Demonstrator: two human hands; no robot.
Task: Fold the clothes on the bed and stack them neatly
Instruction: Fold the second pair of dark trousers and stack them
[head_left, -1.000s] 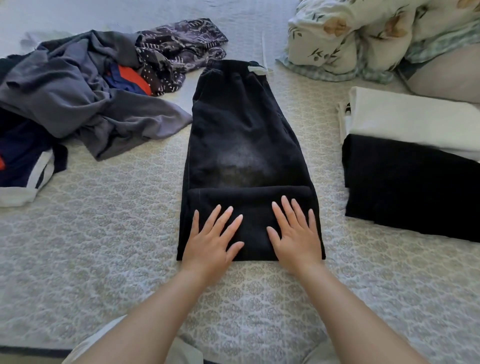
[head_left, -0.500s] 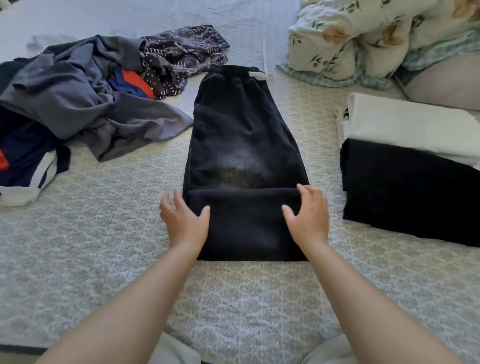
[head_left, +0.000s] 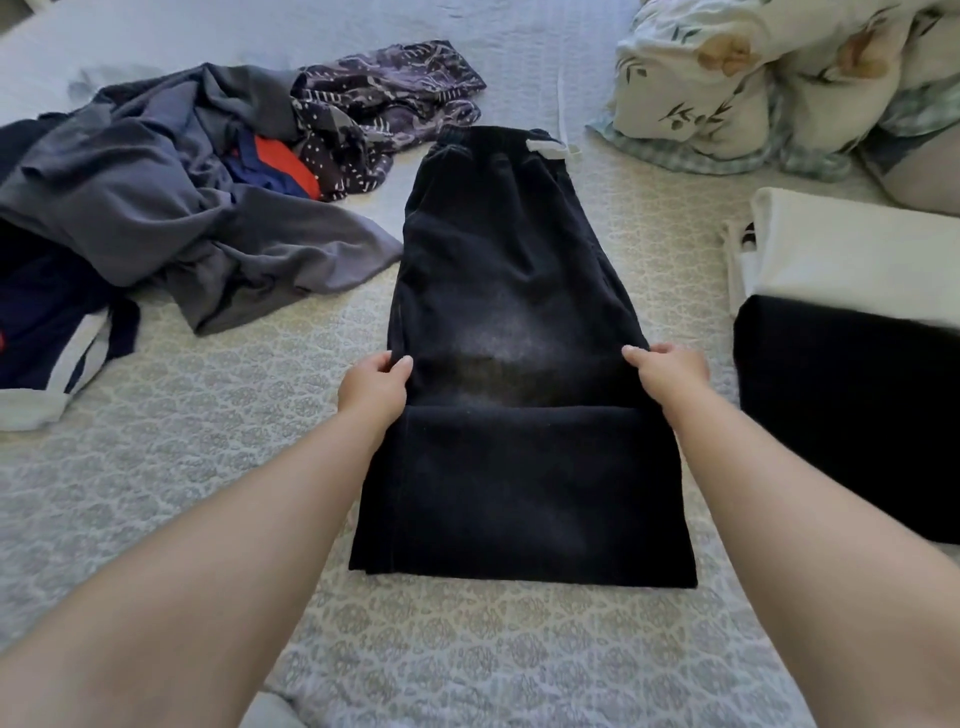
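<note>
Far left of the pale patterned quilted bed cover (head_left: 156, 467): a loose heap of unfolded clothes (head_left: 156, 208), comprising a navy garment with white trim, a crumpled grey-blue top, something orange and blue under it, and a dark purple printed piece at the far end. None of these shows a fold. Centre: black faded-denim trousers (head_left: 509, 312) lie flat and lengthwise, waistband away from the person, near end turned up into one fold. Left hand (head_left: 375, 387) pinches the trousers' left edge just beyond the fold line, thumb on top, fingers curled under the cloth. Right hand (head_left: 670, 370) grips the right edge at the matching height, fingers curled over it; how much fabric sits inside that grip cannot be told. Right: a folded black garment (head_left: 852, 415) lies flat, with a folded white garment (head_left: 857, 260) just behind and partly under it, the start of a stack. Behind these, a bundled floral duvet (head_left: 753, 78). Judgement: two items done, trousers mid-fold and needing at least one more turn before stacking, heap of perhaps four pieces outstanding. Under halfway.
</note>
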